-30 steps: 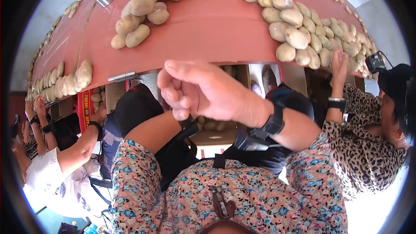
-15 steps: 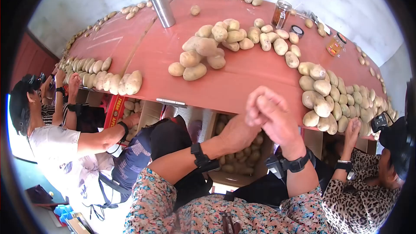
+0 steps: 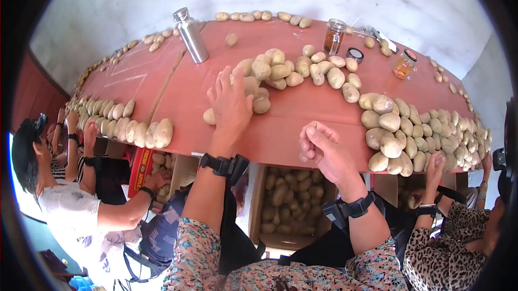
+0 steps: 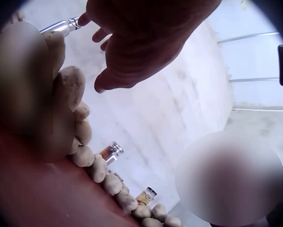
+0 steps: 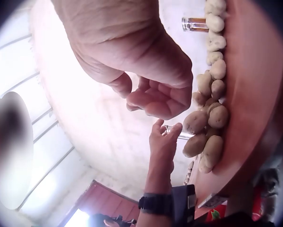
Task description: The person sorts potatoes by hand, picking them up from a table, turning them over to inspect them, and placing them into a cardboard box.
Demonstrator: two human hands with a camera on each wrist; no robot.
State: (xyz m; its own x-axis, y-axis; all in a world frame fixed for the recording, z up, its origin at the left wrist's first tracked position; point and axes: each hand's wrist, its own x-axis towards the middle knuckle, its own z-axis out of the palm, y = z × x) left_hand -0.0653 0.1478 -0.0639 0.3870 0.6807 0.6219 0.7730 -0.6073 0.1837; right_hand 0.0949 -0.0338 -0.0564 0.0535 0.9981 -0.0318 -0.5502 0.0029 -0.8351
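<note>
My left hand (image 3: 231, 102) is over the heap of potatoes (image 3: 264, 70) at the middle of the red table, fingers spread, and hides part of that heap. In the left wrist view its fingers stretch out near a large potato (image 4: 70, 87), with nothing in the grasp. My right hand (image 3: 328, 153) hovers above the table's front edge, its fingers loosely curled. Seen from the right wrist, that hand's palm and fingers (image 5: 158, 101) hold nothing. Below, between my knees, a cardboard box (image 3: 258, 204) holds many potatoes.
Rows of potatoes (image 3: 410, 134) cover the table's right side, and more (image 3: 129, 129) line the left. Farther back stand a steel bottle (image 3: 191, 37), an open glass jar (image 3: 335, 36) and a smaller lidded jar (image 3: 404, 64). People sit close on both sides.
The head view has tilted up. My hands, close together half a second ago, have separated; the left reached forward to the potato heap, while the right stayed near the table's edge.
</note>
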